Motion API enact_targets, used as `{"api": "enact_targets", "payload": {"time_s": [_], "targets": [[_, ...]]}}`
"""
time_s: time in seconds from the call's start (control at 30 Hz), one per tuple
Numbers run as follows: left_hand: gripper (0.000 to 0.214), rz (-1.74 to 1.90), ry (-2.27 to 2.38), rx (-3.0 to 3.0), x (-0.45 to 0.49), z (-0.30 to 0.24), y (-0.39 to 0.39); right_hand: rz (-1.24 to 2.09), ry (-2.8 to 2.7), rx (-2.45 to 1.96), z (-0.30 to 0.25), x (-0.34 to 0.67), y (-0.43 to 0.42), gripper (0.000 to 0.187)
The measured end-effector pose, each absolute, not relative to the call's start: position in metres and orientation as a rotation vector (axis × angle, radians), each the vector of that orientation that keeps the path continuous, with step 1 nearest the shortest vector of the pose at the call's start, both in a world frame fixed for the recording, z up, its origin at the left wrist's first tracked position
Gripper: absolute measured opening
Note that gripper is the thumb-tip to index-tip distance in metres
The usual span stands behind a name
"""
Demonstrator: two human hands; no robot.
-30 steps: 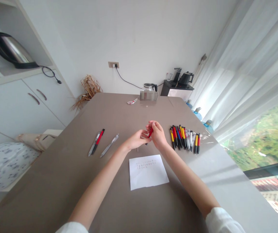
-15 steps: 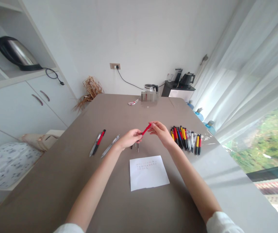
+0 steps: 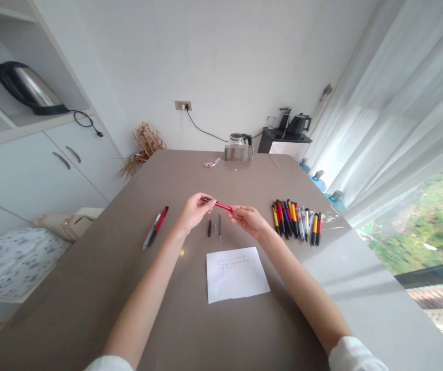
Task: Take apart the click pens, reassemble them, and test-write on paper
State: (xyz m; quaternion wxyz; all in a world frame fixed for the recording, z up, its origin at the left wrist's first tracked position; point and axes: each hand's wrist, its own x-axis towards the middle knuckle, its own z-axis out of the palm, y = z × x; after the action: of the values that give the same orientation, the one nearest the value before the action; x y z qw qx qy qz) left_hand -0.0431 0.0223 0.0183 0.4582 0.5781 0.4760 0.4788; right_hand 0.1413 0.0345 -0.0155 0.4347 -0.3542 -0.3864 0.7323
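Both my hands hold a red pen barrel [image 3: 222, 206] level above the brown table [image 3: 190, 319]. My left hand [image 3: 194, 210] pinches its left end, which has a black tip. My right hand [image 3: 246, 218] pinches its right end. Below the barrel, a short black pen part [image 3: 209, 228] and a thin refill [image 3: 219, 234] lie on the table. A white sheet of paper [image 3: 235, 273] with small writing lies nearer me.
A row of several red, yellow, blue and clear pens [image 3: 296, 220] lies right of my right hand. Two pens [image 3: 156, 226], one red and black, lie to the left. A glass kettle [image 3: 239, 139] stands at the table's far edge, cabinets [image 3: 35, 175] on the left.
The red barrel went from tilted to level as my hands moved apart and leftward. The black part and refill now lie uncovered. My left arm now covers the clear pen on the left.
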Motion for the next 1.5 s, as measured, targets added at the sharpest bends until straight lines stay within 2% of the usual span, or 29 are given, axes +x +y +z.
{"api": "enact_targets", "payload": {"time_s": [0.17,0.67,0.8,0.93,1.07,1.27,1.5], "targets": [[0.032,1.320,1.170,1.437,-0.038,0.022,0.020,1.974,-0.874,-0.830,-0.023,0.131,0.030,0.012],[0.035,1.438,1.173,1.316,-0.046,0.021,0.025,1.962,-0.894,-0.820,-0.022,0.133,0.031,0.013],[0.035,1.498,1.197,1.207,-0.055,0.025,0.027,1.689,-1.156,-0.985,-0.027,0.134,0.032,0.017],[0.033,1.537,1.208,1.158,-0.061,0.029,0.028,1.127,-1.665,-1.193,-0.035,0.133,0.031,0.015],[0.033,1.522,1.223,1.127,-0.061,0.031,0.027,0.667,-2.188,-1.205,-0.038,0.131,0.027,0.006],[0.032,1.512,1.218,1.124,-0.059,0.031,0.026,0.481,-2.441,-1.245,-0.041,0.131,0.026,0.010],[0.032,1.499,1.201,1.129,-0.059,0.029,0.026,0.499,-2.460,-1.268,-0.041,0.133,0.028,0.013]]}}
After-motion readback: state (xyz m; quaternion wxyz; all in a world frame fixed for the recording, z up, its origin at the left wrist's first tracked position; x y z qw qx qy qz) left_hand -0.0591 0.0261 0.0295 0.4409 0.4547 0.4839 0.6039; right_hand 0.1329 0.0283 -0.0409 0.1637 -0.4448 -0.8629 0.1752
